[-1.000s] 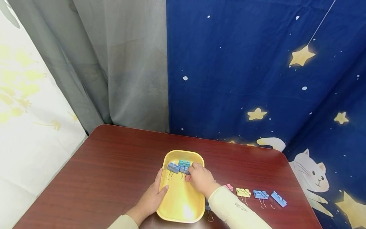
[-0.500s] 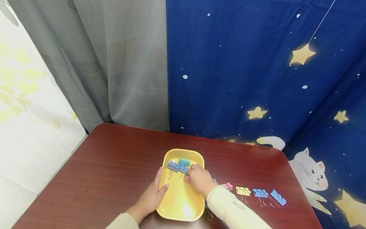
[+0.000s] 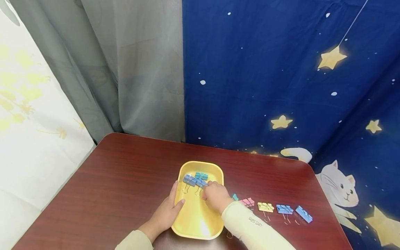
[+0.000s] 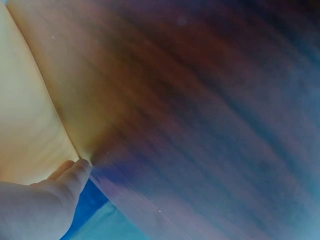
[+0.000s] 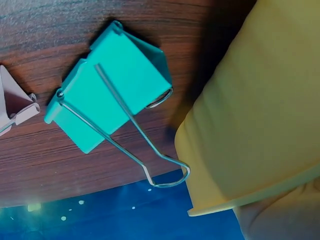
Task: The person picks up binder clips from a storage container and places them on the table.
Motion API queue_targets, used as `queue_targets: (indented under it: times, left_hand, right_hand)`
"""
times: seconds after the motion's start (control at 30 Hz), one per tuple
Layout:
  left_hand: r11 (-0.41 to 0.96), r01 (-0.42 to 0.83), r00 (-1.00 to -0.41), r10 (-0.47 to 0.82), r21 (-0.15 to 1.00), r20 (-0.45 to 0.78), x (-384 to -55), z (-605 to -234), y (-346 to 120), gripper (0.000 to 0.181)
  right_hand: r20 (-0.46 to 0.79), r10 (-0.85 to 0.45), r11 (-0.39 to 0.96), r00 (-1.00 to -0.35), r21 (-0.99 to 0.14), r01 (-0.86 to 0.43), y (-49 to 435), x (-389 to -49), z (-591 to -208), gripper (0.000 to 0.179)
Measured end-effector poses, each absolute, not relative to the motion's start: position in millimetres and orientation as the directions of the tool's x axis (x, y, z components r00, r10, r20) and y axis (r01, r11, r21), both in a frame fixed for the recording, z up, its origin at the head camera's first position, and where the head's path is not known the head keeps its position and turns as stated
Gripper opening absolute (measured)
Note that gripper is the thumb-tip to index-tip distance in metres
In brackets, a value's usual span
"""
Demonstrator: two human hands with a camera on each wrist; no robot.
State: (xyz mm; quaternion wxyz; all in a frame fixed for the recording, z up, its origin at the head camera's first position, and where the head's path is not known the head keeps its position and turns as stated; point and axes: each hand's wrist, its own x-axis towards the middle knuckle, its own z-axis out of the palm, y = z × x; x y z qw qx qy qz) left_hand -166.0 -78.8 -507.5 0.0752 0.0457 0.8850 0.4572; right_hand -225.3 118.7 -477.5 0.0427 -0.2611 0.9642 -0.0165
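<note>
A yellow tray (image 3: 197,222) stands on the table, its outer wall also filling the left of the left wrist view. My left hand (image 3: 165,213) grips its left side, thumb over the rim and fingers along the outer wall. Inside the tray my right hand (image 3: 216,197) pinches a pink binder clip (image 3: 204,196), mostly hidden behind the fingers. Just beyond it lie two blue binder clips, the left one (image 3: 189,180) and the right one (image 3: 201,183), and a green binder clip (image 3: 201,176). Only a bit of the right hand (image 5: 285,215) shows in the right wrist view.
Right of the tray, a teal binder clip (image 5: 107,90), a pink one (image 3: 248,202), a yellow one (image 3: 265,207) and two blue ones (image 3: 284,209) form a row on the dark red table (image 3: 131,173). Curtains hang behind the table.
My right hand has shifted slightly towards the near side and left within the tray, uncovering more of the right blue clip and the teal clip on the table. The left hand keeps its hold.
</note>
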Motion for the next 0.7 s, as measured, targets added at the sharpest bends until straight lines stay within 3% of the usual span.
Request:
queue_targets:
  times: [0.7]
  left_hand:
    - [0.579,0.002,-0.984,0.145,0.815,-0.101,-166,-507,-78,0.072]
  right_hand:
    - [-0.072,-0.491,0.869,-0.868,0.029,-0.494,113,-225,-488,0.015]
